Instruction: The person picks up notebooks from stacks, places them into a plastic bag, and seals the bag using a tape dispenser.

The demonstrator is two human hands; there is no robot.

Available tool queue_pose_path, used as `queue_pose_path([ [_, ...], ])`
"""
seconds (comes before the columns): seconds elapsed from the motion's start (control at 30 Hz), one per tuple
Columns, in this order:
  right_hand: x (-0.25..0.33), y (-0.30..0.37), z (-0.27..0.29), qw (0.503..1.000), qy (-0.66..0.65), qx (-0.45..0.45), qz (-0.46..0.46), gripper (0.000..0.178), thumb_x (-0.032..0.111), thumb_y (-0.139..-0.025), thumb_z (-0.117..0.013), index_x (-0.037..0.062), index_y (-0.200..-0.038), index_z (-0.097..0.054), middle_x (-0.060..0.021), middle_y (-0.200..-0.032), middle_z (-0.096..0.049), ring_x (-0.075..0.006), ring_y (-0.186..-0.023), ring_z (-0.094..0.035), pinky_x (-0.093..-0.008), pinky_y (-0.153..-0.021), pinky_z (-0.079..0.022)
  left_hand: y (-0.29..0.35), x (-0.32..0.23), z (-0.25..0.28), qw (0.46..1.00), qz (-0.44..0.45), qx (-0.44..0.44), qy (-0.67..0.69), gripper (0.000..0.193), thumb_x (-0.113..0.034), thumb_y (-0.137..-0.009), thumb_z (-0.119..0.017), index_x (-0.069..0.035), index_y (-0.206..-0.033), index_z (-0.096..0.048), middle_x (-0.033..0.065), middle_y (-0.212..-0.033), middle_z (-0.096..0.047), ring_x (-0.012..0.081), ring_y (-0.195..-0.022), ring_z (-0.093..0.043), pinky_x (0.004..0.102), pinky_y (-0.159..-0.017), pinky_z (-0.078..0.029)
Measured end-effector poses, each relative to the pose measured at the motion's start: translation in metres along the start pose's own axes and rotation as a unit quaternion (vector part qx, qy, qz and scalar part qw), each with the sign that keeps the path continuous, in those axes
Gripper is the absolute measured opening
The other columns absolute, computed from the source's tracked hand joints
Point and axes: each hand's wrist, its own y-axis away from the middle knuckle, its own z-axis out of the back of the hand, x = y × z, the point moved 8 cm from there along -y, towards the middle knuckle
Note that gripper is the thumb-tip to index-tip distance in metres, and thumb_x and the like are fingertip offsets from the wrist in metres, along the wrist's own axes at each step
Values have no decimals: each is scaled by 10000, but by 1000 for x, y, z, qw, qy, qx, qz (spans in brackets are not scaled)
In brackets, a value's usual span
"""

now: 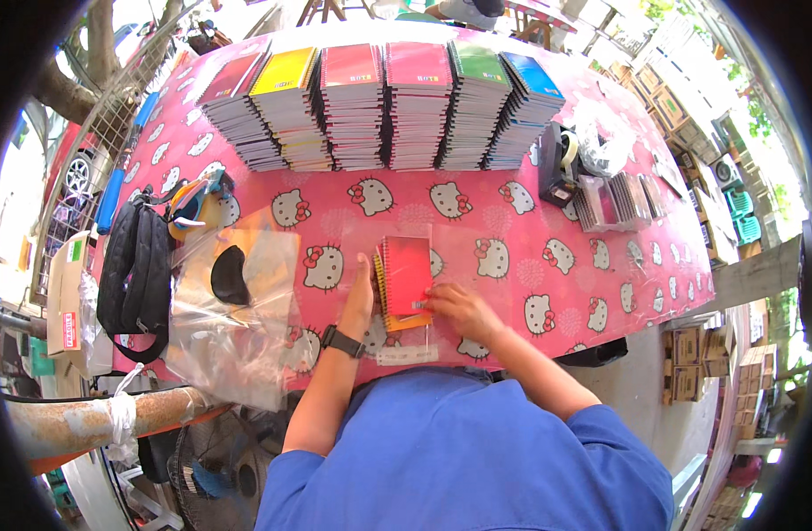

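Note:
A small red spiral notebook (408, 270) lies in front of me, over a yellow-orange notebook (408, 322) whose edge shows at the left and bottom. Clear plastic (406, 356) shows below and around them; whether they are inside it I cannot tell. My left hand (362, 288) stands on edge along their spiral side, fingers stretched out. The fingers of my right hand (459, 308) close on the red notebook's lower right corner. On my left wrist is a dark watch (343, 342).
Tall notebook stacks (359, 106) line the table's far side. A tape dispenser (560, 164) and wrapped notebook packs (614, 202) stand at the right. Clear plastic bags (238, 341), a black pouch (230, 274) and a black bag (133, 270) lie at the left. A rusty pipe (69, 423) crosses lower left.

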Motion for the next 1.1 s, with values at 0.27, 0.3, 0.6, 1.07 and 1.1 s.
queue_pose_path([
  [0.27,-44,-57,31,987,-103,-33,-120,119,122,-761,-631,28,-833,-637,-124,-892,-636,-314,-850,-585,-378,-804,-443,-10,1,15,953,-110,6,-283,334,-189,-820,-570,35,-1069,-567,75,-971,-618,138,-840,-573,281,-766,-453],
  [0.3,-52,-86,44,987,-77,-64,-122,107,101,-761,-623,30,-839,-639,-125,-898,-636,-312,-827,-587,-386,-791,-443,-11,2,21,943,-123,3,-308,352,-160,-798,-567,35,-1090,-554,74,-998,-613,137,-850,-578,277,-787,-449],
  [0.6,-48,-287,95,949,273,-156,13,420,193,-705,-698,99,-1095,-570,-82,-1068,-576,-260,-1025,-497,-385,-904,-362,-2,-9,13,926,-156,-45,-342,435,-189,-685,-735,22,-1030,-572,109,-916,-646,167,-819,-608,298,-751,-480],
  [1.07,-117,-275,97,925,347,-137,-73,364,126,-720,-665,125,-1078,-594,-80,-1018,-624,-266,-1029,-513,-459,-866,-308,2,-8,11,914,-156,-15,-373,426,-217,-710,-715,6,-1046,-578,98,-913,-657,188,-804,-624,320,-742,-485],
  [1.1,-119,-273,97,917,367,-129,-85,350,144,-717,-681,149,-1060,-611,-50,-1006,-633,-247,-1014,-527,-442,-866,-319,2,-11,10,916,-162,-20,-368,411,-209,-711,-715,6,-1035,-581,99,-912,-656,183,-802,-622,319,-740,-485],
])
